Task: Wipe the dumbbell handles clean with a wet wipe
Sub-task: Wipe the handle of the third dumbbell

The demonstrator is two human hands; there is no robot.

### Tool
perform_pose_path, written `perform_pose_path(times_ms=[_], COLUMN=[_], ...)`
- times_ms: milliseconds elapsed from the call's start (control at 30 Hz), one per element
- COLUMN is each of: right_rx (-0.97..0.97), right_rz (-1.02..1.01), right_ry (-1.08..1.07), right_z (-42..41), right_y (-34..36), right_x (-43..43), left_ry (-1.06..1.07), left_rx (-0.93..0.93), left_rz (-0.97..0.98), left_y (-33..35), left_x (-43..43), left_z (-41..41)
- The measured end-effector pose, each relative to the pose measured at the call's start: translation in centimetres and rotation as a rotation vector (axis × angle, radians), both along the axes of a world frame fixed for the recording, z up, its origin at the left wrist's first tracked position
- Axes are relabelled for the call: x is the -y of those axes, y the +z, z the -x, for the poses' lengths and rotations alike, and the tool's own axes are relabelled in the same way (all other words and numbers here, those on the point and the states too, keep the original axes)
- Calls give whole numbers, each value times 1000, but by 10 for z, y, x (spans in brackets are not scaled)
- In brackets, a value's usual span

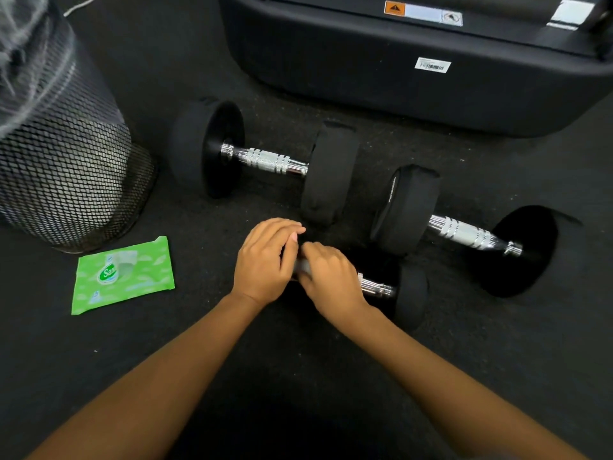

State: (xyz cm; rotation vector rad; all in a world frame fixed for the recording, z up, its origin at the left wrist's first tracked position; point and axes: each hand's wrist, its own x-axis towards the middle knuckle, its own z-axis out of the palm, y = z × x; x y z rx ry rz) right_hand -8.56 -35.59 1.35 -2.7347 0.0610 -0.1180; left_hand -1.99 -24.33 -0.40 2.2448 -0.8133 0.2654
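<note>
Fingers of the right hand curl closed around the nearest dumbbell; left hand fingers cupped beside them, grip unclear.

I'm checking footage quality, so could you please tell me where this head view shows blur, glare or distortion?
Head view: the mesh bin at far left is smeared and bowed by the wide-angle lens; bright glare sits on the chrome handles; both hands look slightly motion-blurred; the black weight ends lose detail against the dark floor.

Wipes pack left of dumbbells, before mesh bin.
</note>
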Motion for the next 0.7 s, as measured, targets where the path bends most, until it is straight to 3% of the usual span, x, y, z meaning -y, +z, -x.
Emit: perform_pose_path(times_ms=[167,233,300,467,533,600,700], right_rx=[-438,-508,-464,90,191,165,-61], right_rz=[-213,-294,-277,61,116,99,-6], right_ry=[18,24,11,83,111,112,58], right_z=[-19,-24,-23,2,4,2,-6], right_y=[9,11,9,-10,-19,-17,-4], right_x=[19,25,21,2,2,3,6], left_ry=[5,3,3,-6,-8,-8,-2], left_rx=[15,21,29,12,6,7,16], left_rz=[6,8,12,2,-6,-2,6], left_y=[-1,-1,-1,-1,-1,0,1], left_x=[0,0,0,0,-1,0,0], left_z=[-1,0,-1,-1,0,0,-1])
